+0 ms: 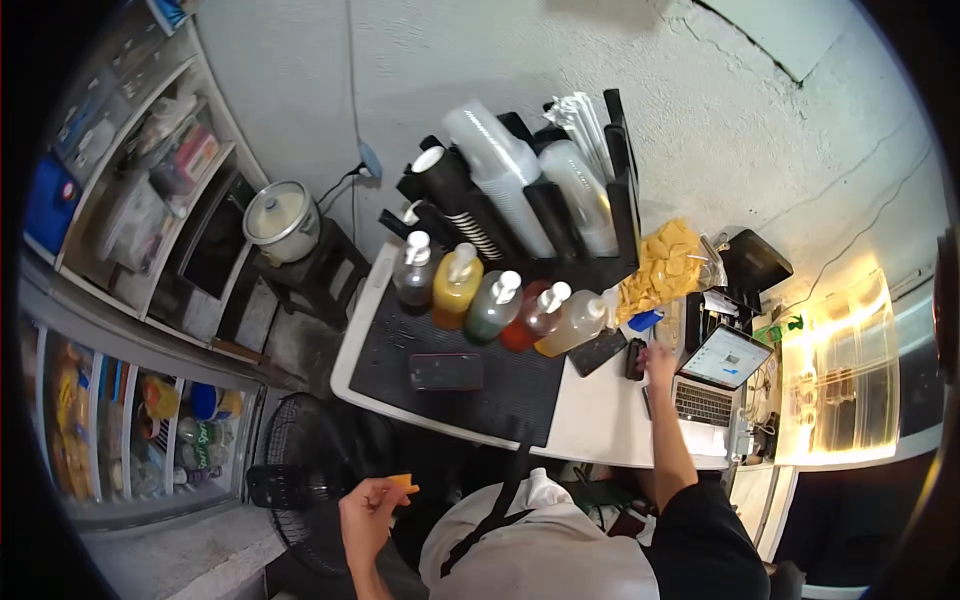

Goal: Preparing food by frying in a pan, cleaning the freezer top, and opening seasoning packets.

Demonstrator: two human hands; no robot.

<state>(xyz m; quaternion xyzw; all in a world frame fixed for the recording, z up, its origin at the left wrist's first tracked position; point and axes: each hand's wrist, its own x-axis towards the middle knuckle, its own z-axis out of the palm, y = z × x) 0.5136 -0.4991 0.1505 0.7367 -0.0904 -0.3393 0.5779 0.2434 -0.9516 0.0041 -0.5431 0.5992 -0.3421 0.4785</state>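
Note:
Between the thumb and fingers of my left hand is a small orange-yellow piece, held off the table's front edge. My right hand is at a small black object on the white table, left of an open laptop; whether it grips that object cannot be told. A dark phone lies on the black mat. Another dark flat device rests near the right hand. Behind them stand several pump bottles with coloured liquids. A bag of yellow pieces lies beyond.
A black organizer holds stacked plastic cups, black cups and wrapped straws. To the left are a rice cooker on a stool, a standing fan, shelves and a stocked glass-fronted fridge. A lit clear case stands at right.

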